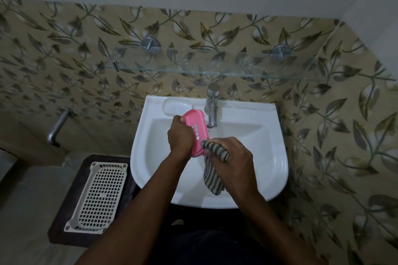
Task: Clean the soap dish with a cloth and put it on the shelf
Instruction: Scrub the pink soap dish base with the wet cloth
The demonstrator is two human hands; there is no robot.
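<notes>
Pink soap dish [197, 127]: held tilted over the washbasin [277, 157] bowl, toward the back rim and just left of the tap [212, 105], with its slotted face showing.
Left hand [181, 135]: I see its fingers curled round the dish's left long edge.
Right hand [232, 155]: clenched on a bunched striped cloth [213, 170] and pressing it to the dish's near end; the tail hangs toward the front rim.
Handling: I judge the dish to be light, rigid plastic, and slick if wet.
Where to hold: across its width, by both long edges.
Glass shelf [215, 69]: on the wall above the back rim. It looks smooth, so I'd set the dish down flat or it may skate.
</notes>
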